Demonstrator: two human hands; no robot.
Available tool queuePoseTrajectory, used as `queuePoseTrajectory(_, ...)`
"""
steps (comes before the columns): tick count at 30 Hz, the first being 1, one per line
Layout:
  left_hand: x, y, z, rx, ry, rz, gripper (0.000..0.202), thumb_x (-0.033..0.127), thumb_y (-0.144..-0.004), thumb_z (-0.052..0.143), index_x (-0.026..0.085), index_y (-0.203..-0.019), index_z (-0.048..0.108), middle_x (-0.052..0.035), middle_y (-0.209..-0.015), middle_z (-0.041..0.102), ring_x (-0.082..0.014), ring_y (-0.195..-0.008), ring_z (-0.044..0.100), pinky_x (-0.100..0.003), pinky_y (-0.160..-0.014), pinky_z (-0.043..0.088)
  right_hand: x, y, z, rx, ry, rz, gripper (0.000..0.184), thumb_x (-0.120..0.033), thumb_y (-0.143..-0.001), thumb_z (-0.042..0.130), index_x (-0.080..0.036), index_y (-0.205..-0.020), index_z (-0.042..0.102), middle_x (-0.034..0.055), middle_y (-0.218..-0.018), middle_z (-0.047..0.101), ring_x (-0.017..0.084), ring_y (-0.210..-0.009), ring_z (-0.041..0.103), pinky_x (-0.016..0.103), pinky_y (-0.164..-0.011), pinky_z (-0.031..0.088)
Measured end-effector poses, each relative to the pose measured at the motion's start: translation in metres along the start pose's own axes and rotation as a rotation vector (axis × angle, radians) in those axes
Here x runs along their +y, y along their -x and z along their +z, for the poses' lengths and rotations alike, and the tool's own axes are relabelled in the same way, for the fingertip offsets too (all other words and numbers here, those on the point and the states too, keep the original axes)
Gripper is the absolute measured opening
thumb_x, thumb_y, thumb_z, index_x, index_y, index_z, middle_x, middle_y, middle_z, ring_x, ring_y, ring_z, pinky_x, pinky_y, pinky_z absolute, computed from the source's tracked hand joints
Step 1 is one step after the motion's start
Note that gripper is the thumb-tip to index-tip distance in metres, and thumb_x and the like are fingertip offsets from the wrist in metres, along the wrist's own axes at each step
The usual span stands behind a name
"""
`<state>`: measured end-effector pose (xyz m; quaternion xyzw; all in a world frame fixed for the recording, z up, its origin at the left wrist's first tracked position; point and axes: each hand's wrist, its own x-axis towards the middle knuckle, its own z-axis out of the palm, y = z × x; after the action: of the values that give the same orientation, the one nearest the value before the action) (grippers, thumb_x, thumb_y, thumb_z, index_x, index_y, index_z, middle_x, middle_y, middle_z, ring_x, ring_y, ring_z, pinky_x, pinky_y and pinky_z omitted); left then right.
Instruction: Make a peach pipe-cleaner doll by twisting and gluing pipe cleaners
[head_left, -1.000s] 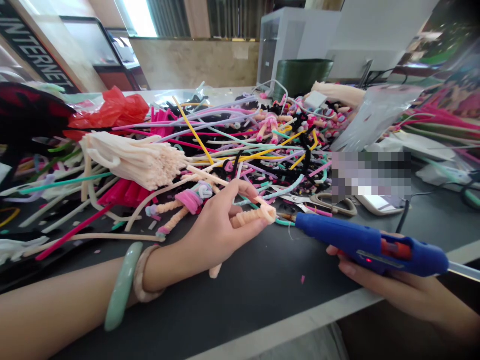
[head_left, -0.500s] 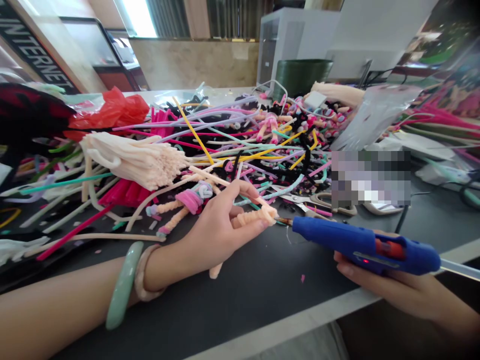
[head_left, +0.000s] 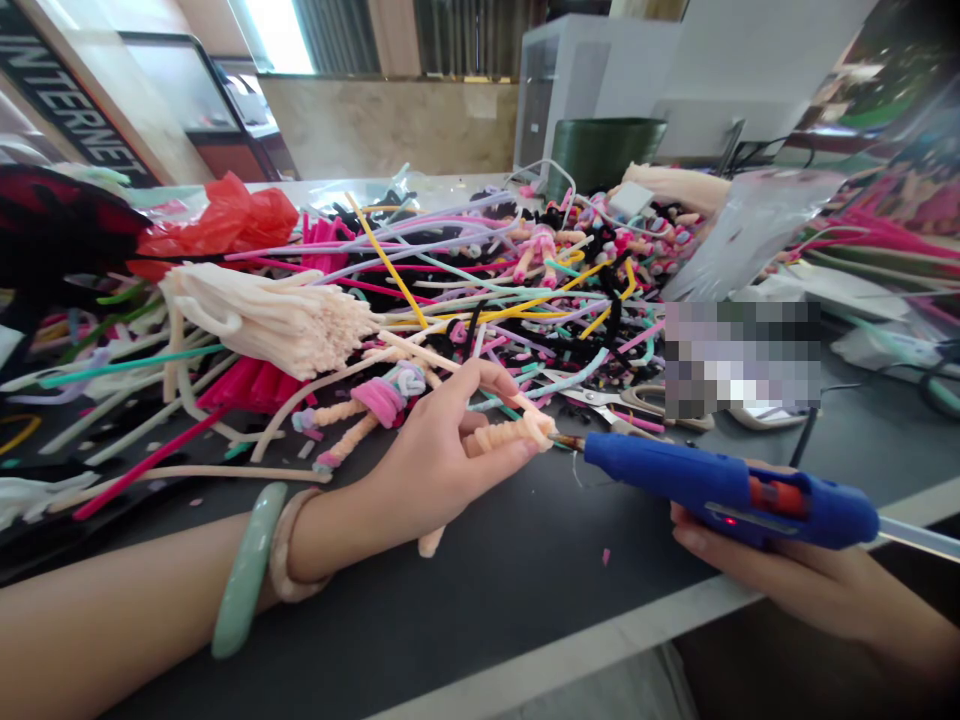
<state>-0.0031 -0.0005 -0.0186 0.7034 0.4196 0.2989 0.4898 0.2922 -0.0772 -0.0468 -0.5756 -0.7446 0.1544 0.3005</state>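
My left hand (head_left: 435, 460) pinches a peach-coloured coiled pipe-cleaner piece (head_left: 517, 433) between thumb and fingers, just above the dark table (head_left: 480, 590). My right hand (head_left: 772, 570) grips a blue hot glue gun (head_left: 720, 487) from below, its red trigger and a small red light showing. The gun's metal nozzle touches the right end of the coiled piece. A green bangle and a pale one sit on my left wrist.
A big heap of coloured pipe cleaners (head_left: 465, 290) covers the table behind my hands, with a peach bundle (head_left: 270, 320), a small pink-and-peach figure (head_left: 367, 410), scissors (head_left: 622, 400), a red bag (head_left: 225, 225) and a green bin (head_left: 600, 150) further back.
The glue gun has slid left until its nozzle meets the coiled piece. My left hand has stayed in place.
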Motion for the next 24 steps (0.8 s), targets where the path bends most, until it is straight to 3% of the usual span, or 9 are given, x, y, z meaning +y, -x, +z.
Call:
queuePoseTrajectory(6,0.002,0.001,0.000,-0.006,0.008,-0.016,0.031,0.039,-0.085,0.062,0.025,-0.106,0.044,0.0075,-0.054,0.051,-0.0095,-0.046,0.050,-0.015,-0.038,0.029,0.001,0.001,-0.001,-0.038,-0.004,-0.005,0.023,-0.050,-0.072,0.070,-0.027,-0.074,0.072,0.0045,-0.082,0.074,0.030,-0.093,0.071,0.037,-0.084,0.060)
queuePoseTrajectory(13,0.008,0.001,-0.001,-0.002,0.008,0.007,0.029,0.035,-0.086,0.063,0.023,-0.103,0.043,0.0079,-0.059,0.051,-0.0069,-0.046,0.050,-0.014,-0.039,0.032,0.002,0.003,0.002,-0.034,0.015,0.004,0.023,-0.049,-0.073,0.071,-0.026,-0.076,0.071,0.0048,-0.084,0.074,0.030,-0.096,0.070,0.041,-0.091,0.057)
queuePoseTrajectory(18,0.010,0.002,-0.001,0.005,0.001,0.003,0.029,0.037,-0.086,0.063,0.024,-0.103,0.043,0.0085,-0.057,0.049,-0.0057,-0.044,0.045,-0.014,-0.037,0.029,-0.012,0.002,0.009,0.054,-0.083,0.073,0.027,-0.053,-0.075,0.067,-0.026,-0.075,0.069,0.0040,-0.085,0.074,0.027,-0.089,0.071,0.037,-0.086,0.059)
queuePoseTrajectory(24,0.003,0.002,0.000,0.014,0.050,-0.019,0.033,0.042,-0.085,0.064,0.026,-0.105,0.044,0.0086,-0.052,0.047,-0.0082,-0.042,0.047,-0.015,-0.036,0.028,-0.016,-0.004,0.002,0.016,-0.068,0.048,0.026,-0.052,-0.069,0.072,-0.027,-0.070,0.070,0.0033,-0.077,0.073,0.029,-0.086,0.072,0.037,-0.081,0.061)
